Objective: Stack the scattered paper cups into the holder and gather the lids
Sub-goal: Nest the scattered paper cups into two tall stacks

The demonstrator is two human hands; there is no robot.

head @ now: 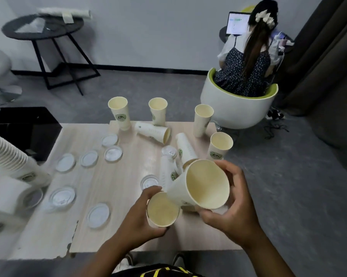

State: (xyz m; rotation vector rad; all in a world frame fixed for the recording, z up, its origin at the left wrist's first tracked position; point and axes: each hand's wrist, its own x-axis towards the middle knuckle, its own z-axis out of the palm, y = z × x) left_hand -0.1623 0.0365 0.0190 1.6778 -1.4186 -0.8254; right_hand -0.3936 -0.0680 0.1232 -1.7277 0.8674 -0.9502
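Paper cup gripped in left hand; bigger cup clasped by right hand, perhaps touching; lids at nine o'clock.

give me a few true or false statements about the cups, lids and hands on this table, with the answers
1. Each hand holds a paper cup. True: the left hand grips one cup and the right hand grips a second cup.
2. Every cup on the table stands upright. False: at least the cup near the far edge lies on its side.
3. The lids are gathered in one pile. False: they lie scattered singly on the table, such as the near lid.
4. A tall stack of nested cups shows at the left edge. True.
5. The cup in the right hand has a lid on. False: its mouth is open.
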